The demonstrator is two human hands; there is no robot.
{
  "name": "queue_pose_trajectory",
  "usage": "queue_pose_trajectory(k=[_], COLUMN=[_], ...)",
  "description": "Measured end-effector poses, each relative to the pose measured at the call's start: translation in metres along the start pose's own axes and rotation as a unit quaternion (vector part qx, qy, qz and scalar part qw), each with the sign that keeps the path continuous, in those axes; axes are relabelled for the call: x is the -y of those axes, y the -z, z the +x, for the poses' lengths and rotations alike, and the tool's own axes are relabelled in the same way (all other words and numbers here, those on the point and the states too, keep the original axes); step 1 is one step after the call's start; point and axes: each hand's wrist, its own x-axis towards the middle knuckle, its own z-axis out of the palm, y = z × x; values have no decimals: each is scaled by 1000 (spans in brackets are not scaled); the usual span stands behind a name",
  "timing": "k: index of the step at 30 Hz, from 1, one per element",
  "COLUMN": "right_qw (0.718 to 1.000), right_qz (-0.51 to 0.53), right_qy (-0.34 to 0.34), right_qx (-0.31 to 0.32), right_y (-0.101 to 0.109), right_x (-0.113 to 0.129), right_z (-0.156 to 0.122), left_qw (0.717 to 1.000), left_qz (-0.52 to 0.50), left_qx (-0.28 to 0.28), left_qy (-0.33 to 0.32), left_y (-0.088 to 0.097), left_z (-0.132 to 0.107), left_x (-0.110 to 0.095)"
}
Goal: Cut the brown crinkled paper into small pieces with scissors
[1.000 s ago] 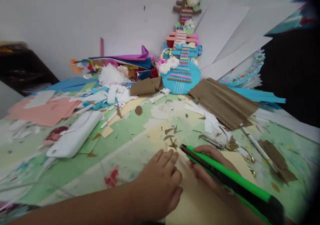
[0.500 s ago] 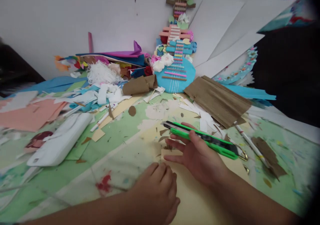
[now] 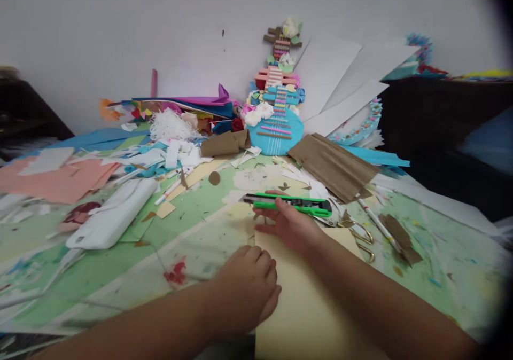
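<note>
A green and black box cutter (image 3: pixel 308 206) lies across my right hand (image 3: pixel 290 224), gripped between thumb and fingers. Its blade points left, and the other fingers are loosely spread below it. Under this hand and forearm is a sheet of pale yellow paper (image 3: pixel 304 306). My left hand (image 3: pixel 250 288) is curled closed at the paper's left edge. Its palm and fingertips are hidden, so whatever it may hold cannot be seen. To the right of my right hand, scissors with gold-coloured handles (image 3: pixel 363 235) lie partly on the yellow sheet.
A blue paper guitar-like craft (image 3: pixel 276 135) leans against the wall. Brown corrugated card (image 3: pixel 334 165) lies before it on the right. On the left are a white glue gun (image 3: pixel 112 213), salmon paper (image 3: pixel 60 181) and shredded white paper (image 3: pixel 172 125). Scraps litter the green-stained tabletop.
The view has tilted up and shifted to the right. My right hand has turned the box cutter nearer to level and moved it away from me. My left hand stays curled.
</note>
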Motion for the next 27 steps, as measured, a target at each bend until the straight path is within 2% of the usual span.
queue_pose_trajectory(k=[3,5,6,7,9,11,13,15,17,19,22,27], right_qw=[980,969,972,981,995,995,997,997,996,999,997,993], right_qz=[-87,-132,-135,-118,-64,-40,-46,-62,-56,-40,-44,-72], right_qy=[127,158,158,140,60,-15,-27,11,41,31,-24,-49], right_qx=[-125,-135,-109,-66,41,90,47,-34,-59,-9,66,75], right_y=[10,13,12,9,2,-1,2,9,14,12,1,-6], right_x=[10,22,26,28,26,22,21,25,30,33,29,23], right_z=[10,11,8,4,-4,-7,-4,1,4,3,-1,-1], left_qw=[1000,1000,1000,1000,999,999,999,999,999,999,999,999], left_qz=[-1,-3,-3,-3,-1,-2,-6,-12,-16,-17,-14,-21], left_qx=[5,15,21,27,35,40,44,47,47,44,31,19], left_qy=[6,7,6,4,-5,-14,-14,-11,-10,-9,-7,-18], left_y=[4,7,8,8,9,8,8,9,9,8,5,-2], left_z=[0,0,0,1,2,2,3,3,3,3,1,-2], left_x=[0,0,0,1,1,2,2,2,2,2,3,6])
